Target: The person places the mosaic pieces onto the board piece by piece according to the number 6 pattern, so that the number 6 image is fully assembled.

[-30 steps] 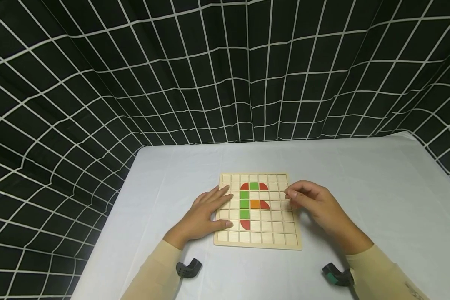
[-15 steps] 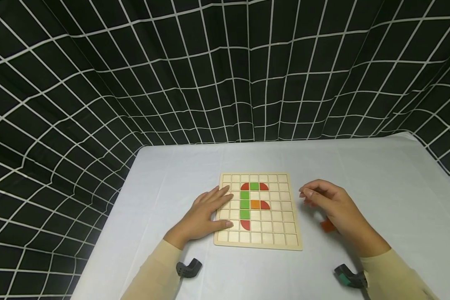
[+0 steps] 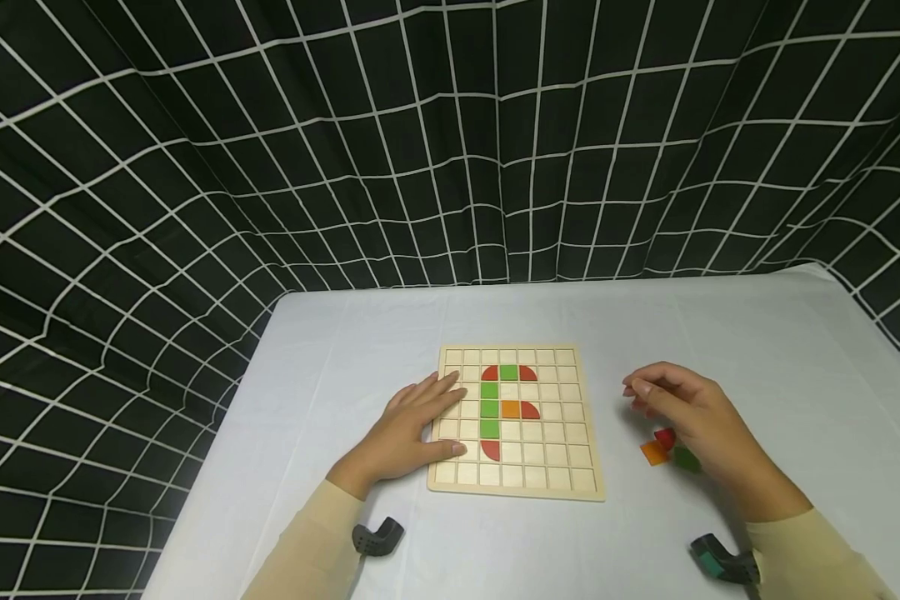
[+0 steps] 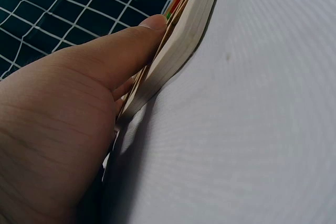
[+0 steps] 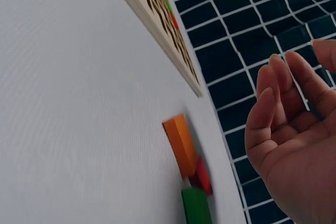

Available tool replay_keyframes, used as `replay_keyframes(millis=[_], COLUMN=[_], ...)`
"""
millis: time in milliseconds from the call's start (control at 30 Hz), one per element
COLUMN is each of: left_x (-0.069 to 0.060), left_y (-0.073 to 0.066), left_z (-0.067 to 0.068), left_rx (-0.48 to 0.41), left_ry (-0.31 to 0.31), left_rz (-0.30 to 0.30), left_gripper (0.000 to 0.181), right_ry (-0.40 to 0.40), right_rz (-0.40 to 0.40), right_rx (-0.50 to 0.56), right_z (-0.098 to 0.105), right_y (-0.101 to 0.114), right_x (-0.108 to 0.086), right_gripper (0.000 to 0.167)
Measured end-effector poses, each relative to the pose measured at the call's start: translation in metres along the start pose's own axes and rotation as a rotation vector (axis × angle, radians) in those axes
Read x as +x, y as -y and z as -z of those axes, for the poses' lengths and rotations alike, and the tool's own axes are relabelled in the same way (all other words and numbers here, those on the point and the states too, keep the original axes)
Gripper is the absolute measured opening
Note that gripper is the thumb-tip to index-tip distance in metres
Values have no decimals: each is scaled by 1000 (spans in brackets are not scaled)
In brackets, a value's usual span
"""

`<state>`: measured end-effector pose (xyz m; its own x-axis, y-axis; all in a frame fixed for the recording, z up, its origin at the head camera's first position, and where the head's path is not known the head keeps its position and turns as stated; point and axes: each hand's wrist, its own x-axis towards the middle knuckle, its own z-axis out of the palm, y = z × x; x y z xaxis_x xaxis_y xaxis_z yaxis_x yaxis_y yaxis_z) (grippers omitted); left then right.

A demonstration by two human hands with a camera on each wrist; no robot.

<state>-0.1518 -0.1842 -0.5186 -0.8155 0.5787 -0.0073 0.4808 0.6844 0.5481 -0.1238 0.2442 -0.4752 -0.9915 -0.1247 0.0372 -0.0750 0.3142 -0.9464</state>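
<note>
A wooden grid board point(image 3: 558, 477) lies on the table, with green squares point(image 3: 489, 409), an orange square point(image 3: 510, 409) and red quarter-round blocks point(image 3: 491, 450) set in its cells. My left hand point(image 3: 401, 433) rests on the board's left side, fingers spread, thumb over the edge in the left wrist view. To the right of the board my right hand point(image 3: 693, 412) hovers with loosely bent fingers; its right wrist view shows nothing held. Under it lie a loose orange block point(image 5: 181, 145), a red block point(image 5: 200, 176) and a green block point(image 5: 196, 205), the green one partly hidden by the hand.
A white cloth covers the table point(image 3: 360, 333). Black curtains point(image 3: 450, 150) with white grid lines stand behind and at the sides. A dark wrist device shows beside each forearm, one at the left sleeve point(image 3: 300, 546).
My right hand has moved right, away from the board's right edge, uncovering the loose orange, red and green blocks. The left hand and the board have stayed still.
</note>
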Motion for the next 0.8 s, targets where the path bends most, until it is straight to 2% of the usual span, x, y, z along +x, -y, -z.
replay_keyframes(millis=[167, 333, 533, 800], left_x=[0, 0, 0, 0], left_y=[0, -1, -1, 1], left_z=[0, 1, 1, -1], left_rx=[-2, -2, -2, -6], left_ry=[-1, 0, -1, -3], left_rz=[-4, -6, -5, -5], left_gripper=[86, 85, 85, 85], right_ry=[-15, -40, -64, -79], right_rz=[5, 19, -14, -42], right_rx=[15, -29, -110, -135], right_z=[6, 10, 15, 21], right_y=[-5, -8, -14, -22], right_x=[-2, -4, -8, -16], right_gripper=[27, 26, 27, 27])
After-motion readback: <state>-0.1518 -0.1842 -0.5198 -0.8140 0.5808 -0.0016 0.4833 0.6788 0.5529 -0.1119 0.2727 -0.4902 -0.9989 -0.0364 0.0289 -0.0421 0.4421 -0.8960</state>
